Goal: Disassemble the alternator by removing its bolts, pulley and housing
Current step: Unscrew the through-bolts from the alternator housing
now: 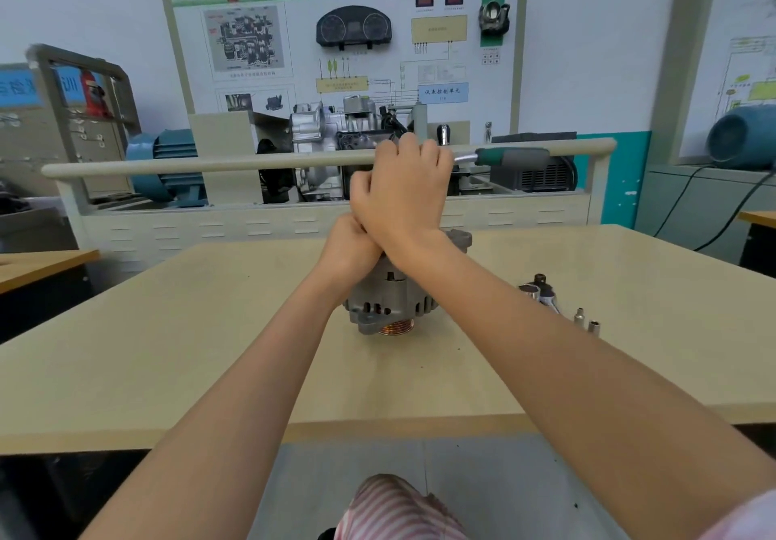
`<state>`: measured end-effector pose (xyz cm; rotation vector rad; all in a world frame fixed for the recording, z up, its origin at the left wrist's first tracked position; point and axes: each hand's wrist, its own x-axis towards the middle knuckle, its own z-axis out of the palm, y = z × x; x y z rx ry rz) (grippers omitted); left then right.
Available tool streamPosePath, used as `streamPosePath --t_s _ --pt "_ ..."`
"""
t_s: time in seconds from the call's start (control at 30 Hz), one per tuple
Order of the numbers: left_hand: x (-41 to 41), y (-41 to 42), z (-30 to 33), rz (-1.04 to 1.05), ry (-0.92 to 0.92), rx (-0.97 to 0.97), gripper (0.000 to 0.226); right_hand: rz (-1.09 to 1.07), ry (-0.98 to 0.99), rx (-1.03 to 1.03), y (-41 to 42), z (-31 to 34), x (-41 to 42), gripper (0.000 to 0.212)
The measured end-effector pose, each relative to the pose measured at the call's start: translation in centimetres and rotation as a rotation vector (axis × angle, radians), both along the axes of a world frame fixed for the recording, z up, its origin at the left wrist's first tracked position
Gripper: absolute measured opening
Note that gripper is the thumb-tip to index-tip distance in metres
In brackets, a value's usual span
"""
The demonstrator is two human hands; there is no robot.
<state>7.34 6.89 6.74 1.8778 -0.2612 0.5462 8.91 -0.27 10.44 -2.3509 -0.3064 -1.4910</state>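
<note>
Where hands meet: ratchet (panel "DSG") above alternator.

- My table has a pale beige top with a darker front edge.
- Beyond it stands a training bench in cream, with a rounded rail along its top and louvred slots in its front panel.
- On that bench I see a cutaway gearbox and a blue motor.
- Behind it rises a white display board with a green header, an instrument cluster and wiring diagrams.
- The wall is white above, teal lower down.
- To my right sits another blue motor on a grey cabinet, with black cables hanging.
- To my left stands a grey frame.
- The floor below me is grey.
</note>
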Motion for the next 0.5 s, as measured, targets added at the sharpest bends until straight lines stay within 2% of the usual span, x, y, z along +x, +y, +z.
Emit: streamPosePath --t_s 0.07,0.1,0.2,0.33,0.43,0.5 --pt "-0.1 -0.2 0.0 0.001 -0.001 -0.002 0.033 0.072 0.017 0.086 0.2 0.4 -0.1 0.028" --pt "-0.2 -0.2 0.0 -0.014 0.002 -0.004 0.032 0.177 0.020 0.144 0.1 0.7 0.0 0.028" --pt "-0.4 -0.3 0.2 -0.088 -0.003 0.012 0.029 0.572 0.067 0.371 -0.6 1.5 0.2 0.051" --pt "-0.3 -0.2 0.3 -0.168 0.028 0.004 0.018 1.040 0.332 0.790 -1.1 2.5 0.4 0.052" --pt "-0.4 -0.2 0.3 -0.149 0.034 -0.016 0.017 1.156 0.428 0.962 -1.4 3.2 0.5 0.050" --pt "-0.5 -0.3 0.2 -0.129 0.018 -0.014 0.019 1.083 0.343 0.908 -0.9 2.8 0.2 0.051"
